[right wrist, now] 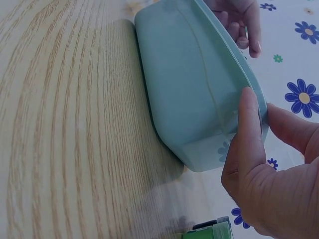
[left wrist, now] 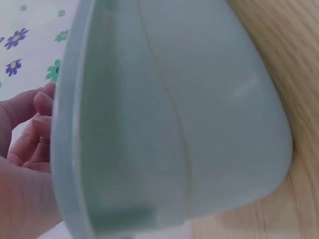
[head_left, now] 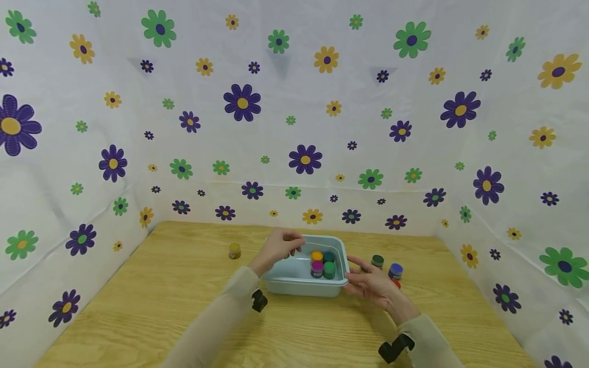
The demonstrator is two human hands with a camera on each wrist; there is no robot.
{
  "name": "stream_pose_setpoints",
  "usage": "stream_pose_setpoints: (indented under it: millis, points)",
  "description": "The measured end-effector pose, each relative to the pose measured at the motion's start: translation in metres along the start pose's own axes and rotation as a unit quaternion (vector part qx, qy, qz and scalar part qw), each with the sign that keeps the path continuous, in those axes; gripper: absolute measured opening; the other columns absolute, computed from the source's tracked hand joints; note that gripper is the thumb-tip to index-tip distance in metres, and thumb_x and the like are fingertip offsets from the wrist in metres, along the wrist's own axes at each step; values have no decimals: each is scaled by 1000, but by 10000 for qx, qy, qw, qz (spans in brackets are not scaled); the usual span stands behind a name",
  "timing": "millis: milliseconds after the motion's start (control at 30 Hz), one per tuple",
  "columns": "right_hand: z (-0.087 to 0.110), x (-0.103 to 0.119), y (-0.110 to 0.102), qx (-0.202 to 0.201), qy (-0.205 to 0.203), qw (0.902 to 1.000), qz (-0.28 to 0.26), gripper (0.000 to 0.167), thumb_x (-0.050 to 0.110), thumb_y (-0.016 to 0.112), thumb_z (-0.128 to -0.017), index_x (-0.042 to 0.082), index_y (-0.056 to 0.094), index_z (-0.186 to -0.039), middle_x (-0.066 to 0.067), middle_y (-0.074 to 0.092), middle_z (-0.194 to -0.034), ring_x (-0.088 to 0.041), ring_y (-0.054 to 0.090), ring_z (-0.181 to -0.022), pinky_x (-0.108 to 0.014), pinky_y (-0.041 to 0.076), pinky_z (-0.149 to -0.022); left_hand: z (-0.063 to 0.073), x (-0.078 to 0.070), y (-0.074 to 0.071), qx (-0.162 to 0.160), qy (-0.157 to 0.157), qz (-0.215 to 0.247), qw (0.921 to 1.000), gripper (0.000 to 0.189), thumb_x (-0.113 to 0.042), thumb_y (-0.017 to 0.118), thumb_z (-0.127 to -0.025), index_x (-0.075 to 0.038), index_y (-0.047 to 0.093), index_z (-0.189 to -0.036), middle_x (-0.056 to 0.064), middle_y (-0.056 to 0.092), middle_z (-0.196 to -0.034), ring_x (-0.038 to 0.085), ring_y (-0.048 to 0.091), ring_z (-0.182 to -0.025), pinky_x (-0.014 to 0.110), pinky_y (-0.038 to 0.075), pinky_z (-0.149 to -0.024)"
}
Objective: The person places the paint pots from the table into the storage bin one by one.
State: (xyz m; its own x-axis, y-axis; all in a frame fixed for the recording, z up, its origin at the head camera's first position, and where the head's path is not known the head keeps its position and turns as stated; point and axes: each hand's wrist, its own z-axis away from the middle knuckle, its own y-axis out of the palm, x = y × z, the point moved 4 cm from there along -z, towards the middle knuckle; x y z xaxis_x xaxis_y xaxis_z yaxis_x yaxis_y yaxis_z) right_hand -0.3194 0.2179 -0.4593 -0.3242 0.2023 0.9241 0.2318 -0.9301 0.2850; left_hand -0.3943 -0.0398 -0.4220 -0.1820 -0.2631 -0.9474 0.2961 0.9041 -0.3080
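A light blue plastic bin [head_left: 303, 289] stands on the table, with a group of small paint jars at its right end: orange [head_left: 316, 256], dark teal [head_left: 329, 256], magenta [head_left: 317, 269] and green [head_left: 329, 270]. My right hand [head_left: 375, 286] pinches the bin's right rim; in the right wrist view the thumb and a finger lie on either side of that rim. Over the left part of the bin hovers my left hand [head_left: 279, 247], its fingers loosely bent and nothing visible in them. The bin's wall partly hides those fingers in the left wrist view.
A yellow jar [head_left: 234, 250] stands left of the bin. To its right are a dark green jar [head_left: 377, 261], a blue jar [head_left: 395, 271] and a red jar [head_left: 397, 283], partly covered by my right hand. Flower-printed sheeting [head_left: 276, 138] encloses the wooden table [head_left: 184, 286].
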Motion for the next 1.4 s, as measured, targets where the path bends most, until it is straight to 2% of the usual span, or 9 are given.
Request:
stream_pose_setpoints:
  millis: [233,500,733,867,1100,1267,1400]
  points:
    - [0,1,1,0,4,10000,-17,75,3,60,-96,9,17,-157,-20,48,-137,-21,66,-108,-39,53,-99,7,5,-21,-223,-221,191,9993,28,-22,63,-97,2,69,-110,1,65,-75,10,47,-59,18,35,-47]
    - [1,1,2,-21,18,10000,-64,73,2,59,-96,10,18,-157,-23,43,-142,-21,66,-108,-39,53,-99,14,15,-51,-477,-251,204,9983,26,-20,64,-96,2,69,-110,1,65,-74,9,46,-58,18,36,-48]
    - [0,-1,2,28,36,10000,-53,72,2,57,-97,10,17,-157,-23,42,-143,-21,66,-109,-38,53,-99,23,31,-78,-461,-397,-102,9981,29,-23,64,-96,2,69,-110,2,65,-77,11,49,-63,19,40,-51]
    - [-1,-2,1,-16,44,10000,-58,71,1,56,-97,11,18,-157,-25,39,-144,-22,66,-109,-36,55,-96,27,38,-90,-452,-386,-181,9981,30,-25,65,-96,-1,69,-111,4,67,-83,13,53,-67,21,45,-54]
    - [0,-1,1,-78,69,9999,-88,72,2,58,-97,11,19,-157,-27,33,-150,-23,66,-110,-38,54,-98,35,48,-106,-436,-479,-121,9978,29,-27,66,-95,-5,69,-113,5,68,-90,16,58,-76,25,50,-62]
    - [1,0,2,-35,32,10000,-75,73,3,58,-97,11,17,-157,-24,38,-147,-21,67,-108,-38,53,-99,42,55,-121,-601,-520,55,9968,31,-23,67,-94,-3,66,-118,3,69,-94,20,60,-83,33,53,-71]
    - [1,0,2,-27,35,9999,-125,74,3,58,-97,11,16,-157,-23,39,-146,-21,67,-107,-37,54,-97,43,69,-133,-846,-514,109,9950,34,-20,67,-94,0,64,-121,14,69,-110,23,62,-93,38,56,-81]
